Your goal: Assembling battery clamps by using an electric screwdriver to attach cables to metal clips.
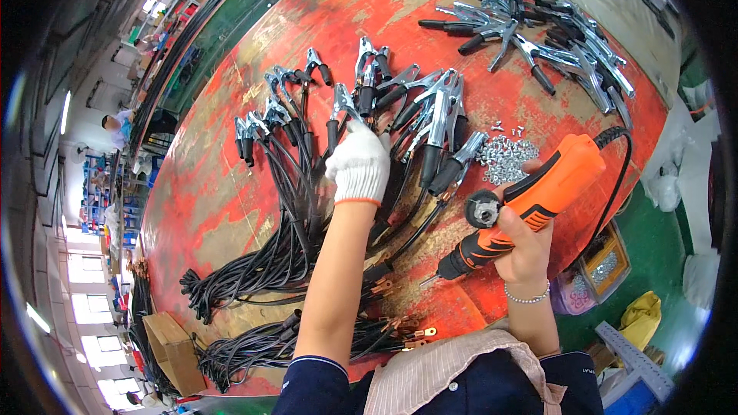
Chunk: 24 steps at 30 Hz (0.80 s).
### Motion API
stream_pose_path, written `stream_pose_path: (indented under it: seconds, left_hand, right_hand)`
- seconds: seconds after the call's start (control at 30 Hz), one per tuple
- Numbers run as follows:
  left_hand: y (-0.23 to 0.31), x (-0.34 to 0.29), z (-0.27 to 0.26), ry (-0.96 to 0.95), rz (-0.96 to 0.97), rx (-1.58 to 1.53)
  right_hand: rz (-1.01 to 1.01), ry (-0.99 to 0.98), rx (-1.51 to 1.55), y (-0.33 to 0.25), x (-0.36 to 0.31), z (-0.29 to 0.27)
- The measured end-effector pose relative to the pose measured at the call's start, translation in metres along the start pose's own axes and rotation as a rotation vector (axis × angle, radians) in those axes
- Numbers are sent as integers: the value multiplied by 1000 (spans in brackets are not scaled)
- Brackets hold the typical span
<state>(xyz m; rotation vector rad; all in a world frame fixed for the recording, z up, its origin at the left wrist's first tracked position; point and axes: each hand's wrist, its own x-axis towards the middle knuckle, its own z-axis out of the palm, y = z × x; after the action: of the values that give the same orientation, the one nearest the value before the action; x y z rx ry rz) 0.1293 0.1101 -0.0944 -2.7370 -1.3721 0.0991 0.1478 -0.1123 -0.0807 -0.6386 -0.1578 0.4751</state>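
My left hand (360, 163), in a white knit glove, reaches over the pile at the table's middle. Its fingers are curled against a silvery spring clamp (343, 104) with black grips; the fingertips are partly hidden. Around it lie several more such clamps (438, 111), with black cables (288, 207) running from them toward the near left. My bare right hand (525, 250) is wrapped round an orange and black corded power drill (550, 192). The drill's bit points to the lower left, over the table and apart from the clamps.
A heap of small metal nuts and screws (503, 157) lies beside the drill on the worn red round table (254, 54). Loose clamps (530, 31) are piled at the far right. Bundled cables (254, 350) with copper lugs lie near me. A cardboard box (175, 353) stands at the near left.
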Motion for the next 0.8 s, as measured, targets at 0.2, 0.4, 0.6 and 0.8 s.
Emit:
stream_pose_path:
  seconds: [0.2,0.4,0.6,0.8]
  left_hand:
    - [-25,22,5,-68,-65,-105]
    - [-58,-34,-45,-183,71,-1498]
    - [-46,-149,-78,-346,45,-1660]
    - [-65,-170,-70,-696,127,-1841]
  right_hand:
    - [-7,19,-18,-5,-2,-1]
    - [-20,-52,-30,-7,-7,0]
    - [2,-130,-67,11,-19,10]
    - [34,-181,-190,38,-29,21]
